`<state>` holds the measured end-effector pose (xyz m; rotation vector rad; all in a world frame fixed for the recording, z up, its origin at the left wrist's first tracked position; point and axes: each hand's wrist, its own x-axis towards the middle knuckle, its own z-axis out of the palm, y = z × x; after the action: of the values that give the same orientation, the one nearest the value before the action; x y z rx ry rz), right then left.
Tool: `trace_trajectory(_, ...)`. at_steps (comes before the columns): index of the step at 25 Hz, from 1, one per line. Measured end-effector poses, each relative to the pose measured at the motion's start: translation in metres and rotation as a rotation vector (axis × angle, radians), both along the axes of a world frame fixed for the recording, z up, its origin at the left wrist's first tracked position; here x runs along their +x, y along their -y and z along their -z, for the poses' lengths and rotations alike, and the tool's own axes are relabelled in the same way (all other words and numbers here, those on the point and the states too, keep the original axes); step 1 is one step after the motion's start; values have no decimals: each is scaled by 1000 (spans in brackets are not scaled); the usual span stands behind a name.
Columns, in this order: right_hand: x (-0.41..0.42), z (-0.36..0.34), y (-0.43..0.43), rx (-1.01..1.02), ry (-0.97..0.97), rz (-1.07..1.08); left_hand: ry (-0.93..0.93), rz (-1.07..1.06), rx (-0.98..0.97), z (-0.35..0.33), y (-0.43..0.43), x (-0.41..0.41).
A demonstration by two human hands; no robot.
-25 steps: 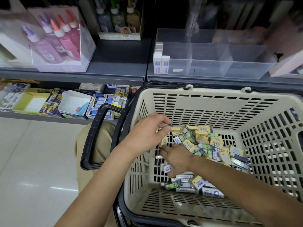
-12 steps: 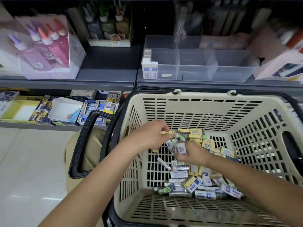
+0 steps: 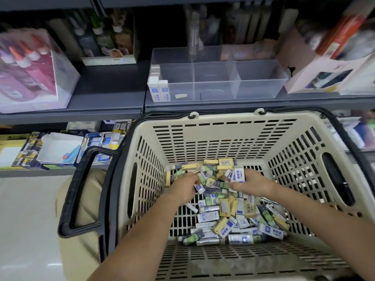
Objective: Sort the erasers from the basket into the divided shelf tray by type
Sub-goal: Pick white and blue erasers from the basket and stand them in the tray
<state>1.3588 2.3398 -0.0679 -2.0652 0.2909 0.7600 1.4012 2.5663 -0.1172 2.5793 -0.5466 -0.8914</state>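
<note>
Inside the basket [image 3: 223, 122], my right hand [image 3: 253, 183] clutches white erasers [image 3: 238, 175]; my left hand [image 3: 183, 189] seemingly pinches a small eraser [image 3: 199, 188]. The divided tray [image 3: 261, 88] stands on the far shelf [image 3: 223, 104] beyond.

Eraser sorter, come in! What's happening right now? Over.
Left hand pinches one eraser. Right hand grips white erasers. Both inside basket. Tray unblocked.

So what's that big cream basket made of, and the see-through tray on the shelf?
The cream slotted basket looks like matte moulded plastic: even slots, smooth rounded rim. The clear divided tray seems hard, glossy plastic, perhaps acrylic: the grey shelf shows through its thin walls.
</note>
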Motion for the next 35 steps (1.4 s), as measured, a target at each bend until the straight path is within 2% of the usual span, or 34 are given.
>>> trace_trajectory(8, 2, -12, 1, 177, -52, 123, 486, 428, 131, 8, 4, -2)
trace_trajectory(14, 3, -15, 2, 173, -32, 159, 522, 546, 165, 6, -5, 0)
trace_trajectory(18, 2, -17, 5, 167, -62, 168, 392, 449, 165, 11, -9, -7)
trace_trajectory(21, 2, -16, 5, 124, -67, 150, 300, 283, 121, 10, -2, -6)
trace_trajectory(24, 2, -15, 4, 107, -64, 128, 209, 282, 198, 7, 4, -6)
trace_trajectory(25, 2, -15, 4, 106, -61, 127, 172, 222, 165, 5, 6, -7)
trace_trajectory(27, 2, -14, 3, 124, -45, 141, 39, -133, -46, -6, 15, -4)
trace_trajectory(29, 4, -15, 2, 184, -16, 177, -176, -549, -364, -24, 32, 8)
trace_trajectory(31, 7, -17, -1, 240, 24, 211, -629, -838, -745, -42, 52, 12)
trace_trajectory(32, 9, -20, -4, 255, 47, 225, -832, -877, -887, -50, 59, 10)
trace_trajectory(33, 11, -23, -8, 263, 75, 234, -942, -873, -956, -57, 64, 8)
trace_trajectory(35, 16, -31, -12, 258, 139, 219, -996, -857, -1015, -63, 70, 4)
